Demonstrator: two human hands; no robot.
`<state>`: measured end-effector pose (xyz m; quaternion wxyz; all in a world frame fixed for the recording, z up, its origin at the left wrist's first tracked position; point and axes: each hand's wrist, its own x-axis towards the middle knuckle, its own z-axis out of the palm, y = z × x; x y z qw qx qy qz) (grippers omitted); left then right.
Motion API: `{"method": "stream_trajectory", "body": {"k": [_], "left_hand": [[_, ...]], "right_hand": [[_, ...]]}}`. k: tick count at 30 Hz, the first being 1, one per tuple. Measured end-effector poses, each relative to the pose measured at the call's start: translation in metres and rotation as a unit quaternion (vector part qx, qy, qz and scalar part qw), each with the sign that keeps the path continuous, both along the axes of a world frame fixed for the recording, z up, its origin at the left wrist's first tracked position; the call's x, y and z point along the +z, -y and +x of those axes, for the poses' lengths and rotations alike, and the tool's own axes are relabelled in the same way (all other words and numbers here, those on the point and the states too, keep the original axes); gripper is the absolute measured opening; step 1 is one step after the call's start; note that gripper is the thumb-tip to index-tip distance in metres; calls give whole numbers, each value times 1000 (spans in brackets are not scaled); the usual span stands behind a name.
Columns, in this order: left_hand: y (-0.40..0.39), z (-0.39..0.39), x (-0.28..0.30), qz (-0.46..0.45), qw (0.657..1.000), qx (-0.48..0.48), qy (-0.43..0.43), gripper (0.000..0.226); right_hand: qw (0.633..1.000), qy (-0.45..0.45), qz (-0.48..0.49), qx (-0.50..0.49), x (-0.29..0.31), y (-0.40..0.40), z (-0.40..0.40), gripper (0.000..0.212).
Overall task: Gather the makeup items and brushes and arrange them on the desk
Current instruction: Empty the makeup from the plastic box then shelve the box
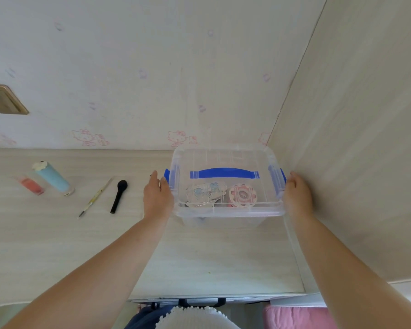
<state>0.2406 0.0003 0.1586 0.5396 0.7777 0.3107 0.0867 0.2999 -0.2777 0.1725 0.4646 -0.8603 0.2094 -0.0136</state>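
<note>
Gripping the clear storage box [228, 186] at right of centre, the left hand [157, 198] presses flat against its left side by the blue latch [167, 175], fingers extended, while the right hand [297, 198] cups the opposite side. The lid is on, blue handle [224, 174] on top. Inside show a pale patterned compact [205, 193] and a pink round case [242, 195]. On the desk [57, 233] at left lie a black brush [119, 195], a thin brush [96, 197], a blue tube [54, 178] and a pink tube [31, 185], all apart from the box.
</note>
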Motion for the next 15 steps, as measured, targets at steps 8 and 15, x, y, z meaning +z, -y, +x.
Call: {"method": "stream_trajectory", "body": {"k": [8,15], "left_hand": [[-4,-17,0,86,987,-112,75,43],[-2,-52,-9,97,959,-249,96,88]], "right_hand": [[991,79,-13,106,8,-2,-23,38],[980,76,49,180,-13,3,-49,81]]}}
